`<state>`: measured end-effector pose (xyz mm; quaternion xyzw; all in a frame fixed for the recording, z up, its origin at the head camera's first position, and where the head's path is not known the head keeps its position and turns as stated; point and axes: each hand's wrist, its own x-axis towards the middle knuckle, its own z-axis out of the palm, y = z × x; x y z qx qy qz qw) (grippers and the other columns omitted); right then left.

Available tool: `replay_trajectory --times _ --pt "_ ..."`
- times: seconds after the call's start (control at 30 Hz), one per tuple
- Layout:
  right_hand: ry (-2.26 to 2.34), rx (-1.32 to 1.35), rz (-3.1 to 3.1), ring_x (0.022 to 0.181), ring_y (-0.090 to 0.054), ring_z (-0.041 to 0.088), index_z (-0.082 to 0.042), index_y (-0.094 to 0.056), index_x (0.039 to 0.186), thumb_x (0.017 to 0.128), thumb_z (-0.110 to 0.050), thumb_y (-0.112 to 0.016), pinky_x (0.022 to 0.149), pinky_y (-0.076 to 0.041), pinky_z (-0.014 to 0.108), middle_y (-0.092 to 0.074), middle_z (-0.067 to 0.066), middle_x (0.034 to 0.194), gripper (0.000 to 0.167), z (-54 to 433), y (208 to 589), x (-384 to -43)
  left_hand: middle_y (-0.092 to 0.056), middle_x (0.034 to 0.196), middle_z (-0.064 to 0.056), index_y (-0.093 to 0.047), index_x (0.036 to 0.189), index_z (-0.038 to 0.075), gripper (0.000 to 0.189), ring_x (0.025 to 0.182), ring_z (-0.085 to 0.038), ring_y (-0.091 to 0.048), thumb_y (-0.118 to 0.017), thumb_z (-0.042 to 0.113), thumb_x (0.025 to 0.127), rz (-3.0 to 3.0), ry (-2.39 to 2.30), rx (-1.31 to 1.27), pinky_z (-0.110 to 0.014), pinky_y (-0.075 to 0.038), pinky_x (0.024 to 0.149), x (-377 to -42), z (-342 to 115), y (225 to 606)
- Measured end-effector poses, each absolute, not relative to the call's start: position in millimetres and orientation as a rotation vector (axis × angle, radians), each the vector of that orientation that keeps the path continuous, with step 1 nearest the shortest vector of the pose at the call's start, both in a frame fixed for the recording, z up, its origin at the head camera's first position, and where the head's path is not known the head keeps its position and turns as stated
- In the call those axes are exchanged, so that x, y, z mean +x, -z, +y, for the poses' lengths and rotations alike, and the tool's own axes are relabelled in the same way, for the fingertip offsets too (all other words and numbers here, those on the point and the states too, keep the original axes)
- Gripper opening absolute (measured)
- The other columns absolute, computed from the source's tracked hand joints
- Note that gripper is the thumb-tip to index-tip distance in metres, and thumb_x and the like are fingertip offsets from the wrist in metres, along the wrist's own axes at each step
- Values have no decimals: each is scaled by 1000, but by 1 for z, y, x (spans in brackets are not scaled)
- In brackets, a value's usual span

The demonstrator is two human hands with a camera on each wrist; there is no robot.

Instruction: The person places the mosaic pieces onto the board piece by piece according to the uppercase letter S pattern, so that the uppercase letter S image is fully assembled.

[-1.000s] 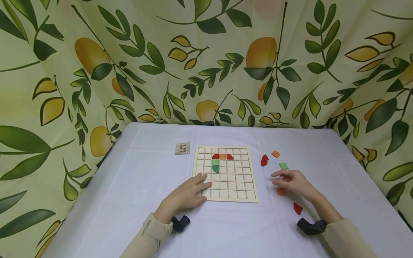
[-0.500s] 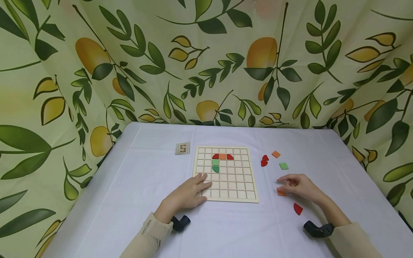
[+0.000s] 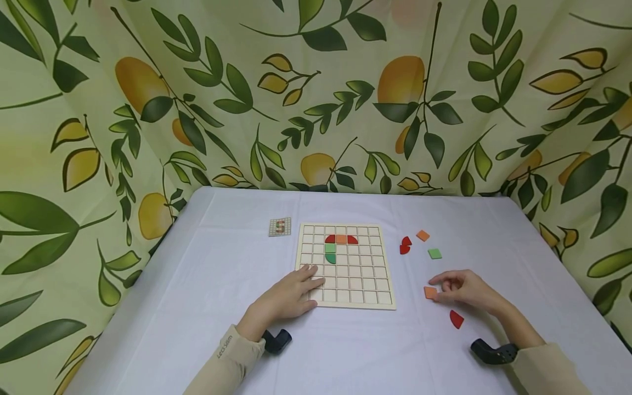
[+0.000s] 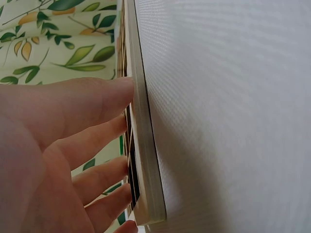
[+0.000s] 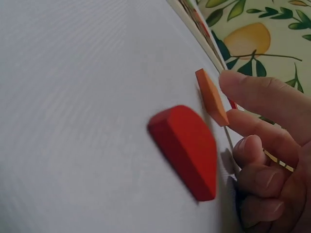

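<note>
My left hand rests on the lower left corner of a wooden grid board. In the left wrist view its fingers spread over the grid and the thumb lies at the board's edge. Set in the grid are two red quarter-round tiles, an orange square tile between them, a light green square and a dark green quarter-round tile. My right hand is over the table with its thumb tip right at a loose orange square tile; thumb and index finger stand apart, the other fingers curled.
A loose red quarter-round tile lies near the right wrist. Two red tiles, an orange square and a light green square lie beyond the right hand. A small pattern card sits left of the board.
My right hand has moved right and toward the body, from above the orange square tile to its right side, uncovering it. The left hand and the tiles have stayed in place.
</note>
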<state>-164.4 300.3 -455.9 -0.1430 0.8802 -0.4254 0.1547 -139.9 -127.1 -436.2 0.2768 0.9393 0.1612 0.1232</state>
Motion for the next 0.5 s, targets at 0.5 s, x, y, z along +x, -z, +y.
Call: replay_trajectory --times 0.5 --pt "1201 -312 2533 56 -40 6 5 -67 109 78 -15 -79 48 -35 20 -44 -4 67 39 299 461 -162 -36 157 -12 -49 142 15 51 149 -34 -28 -59 28 93 2744 -482 813 -49 -30 121 -139 -128 438"
